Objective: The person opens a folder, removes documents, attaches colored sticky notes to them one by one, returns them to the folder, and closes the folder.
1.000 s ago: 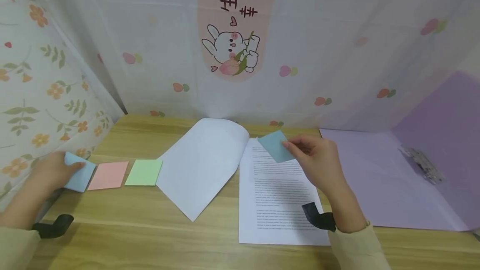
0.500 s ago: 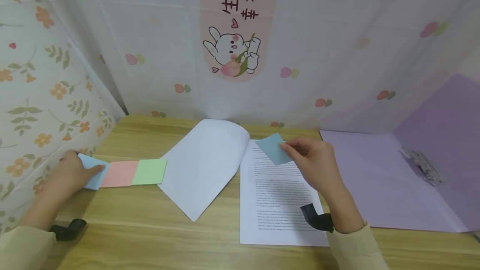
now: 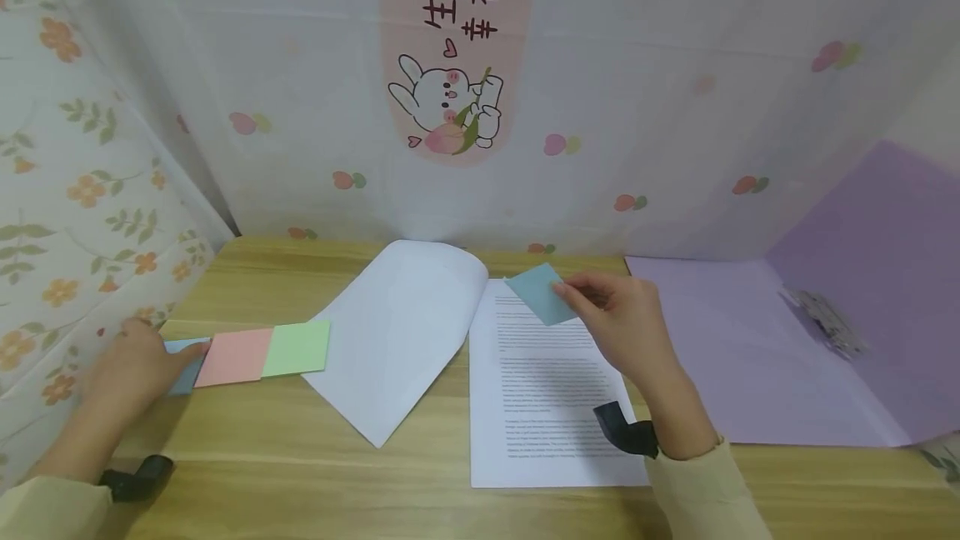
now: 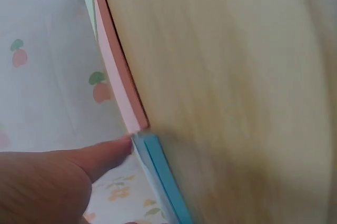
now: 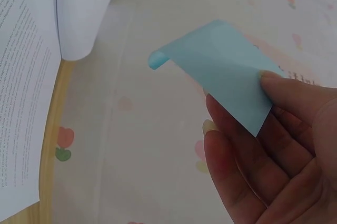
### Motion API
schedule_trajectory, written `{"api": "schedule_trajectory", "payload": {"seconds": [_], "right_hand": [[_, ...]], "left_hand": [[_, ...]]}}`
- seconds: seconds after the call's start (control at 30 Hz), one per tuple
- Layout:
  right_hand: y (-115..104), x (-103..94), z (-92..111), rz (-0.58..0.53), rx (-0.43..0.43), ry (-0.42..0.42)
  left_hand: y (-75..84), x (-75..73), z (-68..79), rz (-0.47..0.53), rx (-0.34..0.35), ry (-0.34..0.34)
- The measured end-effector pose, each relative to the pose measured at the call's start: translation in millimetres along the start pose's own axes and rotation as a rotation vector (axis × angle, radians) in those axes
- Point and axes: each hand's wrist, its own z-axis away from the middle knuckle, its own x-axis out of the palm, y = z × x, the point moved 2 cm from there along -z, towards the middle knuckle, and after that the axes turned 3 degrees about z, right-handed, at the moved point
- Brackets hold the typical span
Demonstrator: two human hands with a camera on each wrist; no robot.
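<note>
In the head view my left hand (image 3: 131, 369) is at the far left, holding the blue sticky-note pad (image 3: 187, 369) with the thumb over its top. The left wrist view shows that thumb at the pad's corner beside the pink sticky-note pad (image 4: 118, 66); the other fingers are mostly hidden. Beyond the pink one, the green sticky-note pad (image 3: 297, 348) continues the row. My right hand (image 3: 626, 323) pinches a single blue sticky note (image 3: 542, 294) between thumb and fingers, above a printed page (image 3: 551, 407). One end of the note curls in the right wrist view (image 5: 221, 66).
A turned-over white sheet (image 3: 397, 332) lies left of the printed page, its far part curved up. At the right is an opened purple clipboard folder (image 3: 697, 348) with a metal clip (image 3: 825, 322). A patterned curtain (image 3: 300, 107) hangs behind the wooden table (image 3: 337, 490).
My left hand has pushed the blue pad right against the pink one, closing their gap; the pink and green pads slid right too. The right hand still holds its note, nearly unmoved.
</note>
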Motion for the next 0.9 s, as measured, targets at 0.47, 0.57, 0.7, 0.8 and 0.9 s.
{"api": "schedule_trajectory", "payload": {"seconds": [0.47, 0.57, 0.7, 0.8, 0.9], "right_hand": [[-3.0, -1.7, 2.6, 0.075, 0.0, 0.012], [-4.7, -1.6, 4.7, 0.088, -0.03, 0.03], [-6.8, -0.1, 10.1, 0.131, -0.09, 0.04], [-8.0, 0.8, 14.5, 0.205, -0.166, 0.062], [-9.7, 1.9, 17.9, 0.289, -0.28, 0.107]], "left_hand": [[-3.6, -0.3, -1.6, -0.004, 0.075, -0.003], [12.0, -4.8, 4.3, 0.016, 0.123, -0.001], [64.7, -6.8, 21.0, 0.068, 0.258, 0.044], [118.1, -4.0, 37.3, 0.138, 0.347, 0.059], [167.4, 2.0, 51.0, 0.235, 0.404, 0.025]]}}
